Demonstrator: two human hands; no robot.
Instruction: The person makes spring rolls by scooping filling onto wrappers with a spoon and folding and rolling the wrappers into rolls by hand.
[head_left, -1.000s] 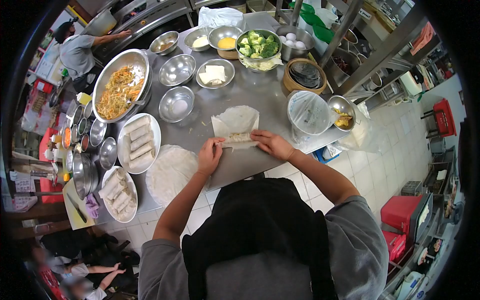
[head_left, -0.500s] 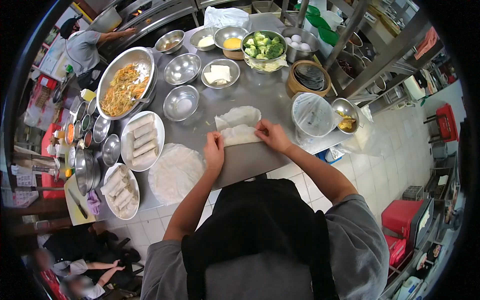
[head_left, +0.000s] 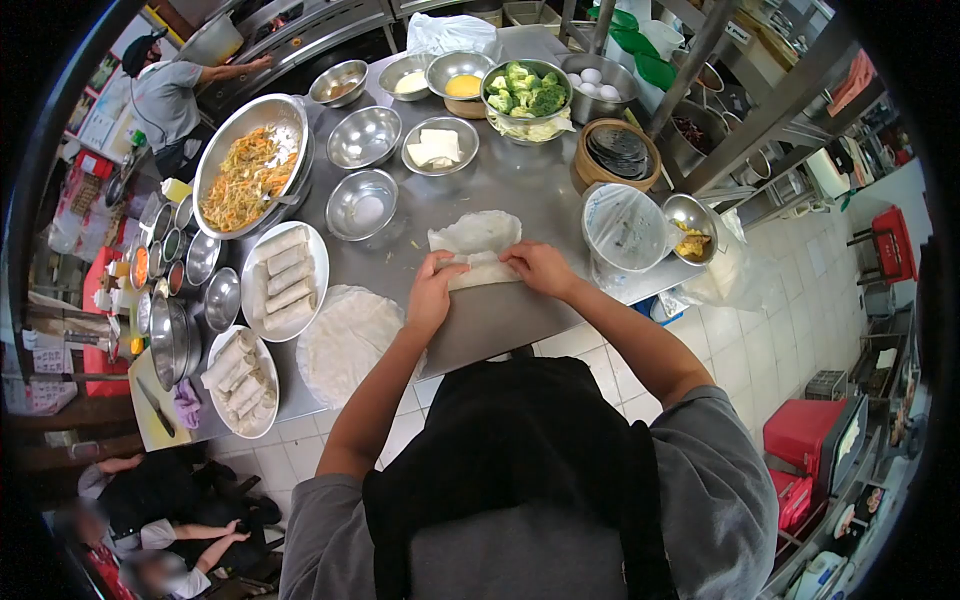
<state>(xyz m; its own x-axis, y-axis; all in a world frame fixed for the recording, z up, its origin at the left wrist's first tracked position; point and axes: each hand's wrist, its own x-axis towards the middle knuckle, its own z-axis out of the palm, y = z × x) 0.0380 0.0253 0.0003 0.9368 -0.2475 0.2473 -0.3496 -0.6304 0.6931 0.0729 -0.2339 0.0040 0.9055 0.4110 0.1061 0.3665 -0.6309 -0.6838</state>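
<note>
A pale thin wrapper [head_left: 476, 232] lies on the steel table, its near part folded over into a roll. My left hand [head_left: 434, 290] is closed on the left end of the fold, and my right hand [head_left: 540, 267] grips the right end. The filling is hidden under the fold. To the left of my left hand is a stack of round wrappers [head_left: 348, 345]. Finished rolls lie on two white oval plates [head_left: 318, 262], one nearer the table's edge. A large steel bowl [head_left: 298, 118] of shredded filling [head_left: 245, 175] stands behind them.
Steel bowls [head_left: 362, 205], a bowl of broccoli [head_left: 525, 90], eggs [head_left: 598, 85], a bamboo steamer [head_left: 655, 170] and a plastic-covered tub [head_left: 628, 230] surround the work area. A knife [head_left: 157, 410] lies at the left corner. One person [head_left: 165, 100] stands at the stove; others are at lower left.
The wrapper's near edge has been lifted and folded over the filling, which no longer shows. Both hands have moved slightly inward on the fold since half a second ago.
</note>
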